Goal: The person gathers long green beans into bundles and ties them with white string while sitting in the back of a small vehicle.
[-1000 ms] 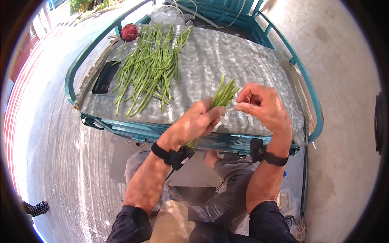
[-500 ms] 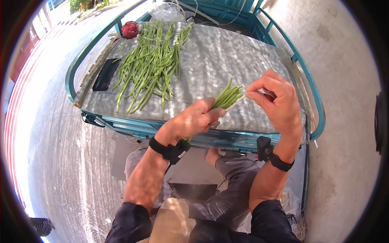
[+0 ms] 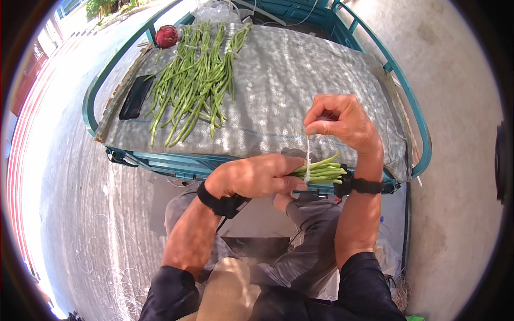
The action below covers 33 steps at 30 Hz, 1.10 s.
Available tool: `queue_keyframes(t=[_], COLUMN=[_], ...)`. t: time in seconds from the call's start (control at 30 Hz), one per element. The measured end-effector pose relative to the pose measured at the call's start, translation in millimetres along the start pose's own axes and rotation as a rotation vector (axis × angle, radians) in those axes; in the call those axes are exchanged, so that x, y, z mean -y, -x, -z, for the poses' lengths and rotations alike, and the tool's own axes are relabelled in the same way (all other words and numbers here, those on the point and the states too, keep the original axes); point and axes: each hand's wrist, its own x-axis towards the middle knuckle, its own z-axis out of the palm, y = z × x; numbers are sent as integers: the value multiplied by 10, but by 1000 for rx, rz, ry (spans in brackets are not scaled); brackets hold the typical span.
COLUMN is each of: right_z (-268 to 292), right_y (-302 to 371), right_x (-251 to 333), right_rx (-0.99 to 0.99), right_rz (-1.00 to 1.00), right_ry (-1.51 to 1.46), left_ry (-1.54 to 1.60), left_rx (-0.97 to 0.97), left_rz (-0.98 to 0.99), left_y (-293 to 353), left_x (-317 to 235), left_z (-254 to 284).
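Reading from left, I have the left hand [image 3: 256, 174] closed around the bean bundle [image 3: 327, 172] by the teal front edge [image 3: 176, 162], the right hand [image 3: 342, 122] pinching a white strip [image 3: 308, 150] rising from it. Too hard a pull could snap the strip; the grey sheet [image 3: 300, 80] beyond gives room until the right rail [image 3: 426, 144].

From here, the left hand [image 3: 251, 175] covers part of the bean bundle [image 3: 327, 172], the right hand [image 3: 342, 123] masks the top of the white tie [image 3: 308, 156], and the top edge cuts off the teal cart [image 3: 187, 162]
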Motion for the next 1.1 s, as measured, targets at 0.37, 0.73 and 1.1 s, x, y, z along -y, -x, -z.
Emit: queue_keyframes(t=[0.37,0.73,1.1], right_z=[-261,-392,-347], right_y=[-5,95,283], right_x=[-217,96,362], right_rx=[-77,-182,-125], right_rz=[-27,-49,112], right_ry=[-258,66,327], left_ry=[327,93,-539], left_rx=[-386,-796,-964], left_rz=[-117,-144,-293], left_y=[86,49,-167], left_x=[-24,86,344], left_z=[145,192,123])
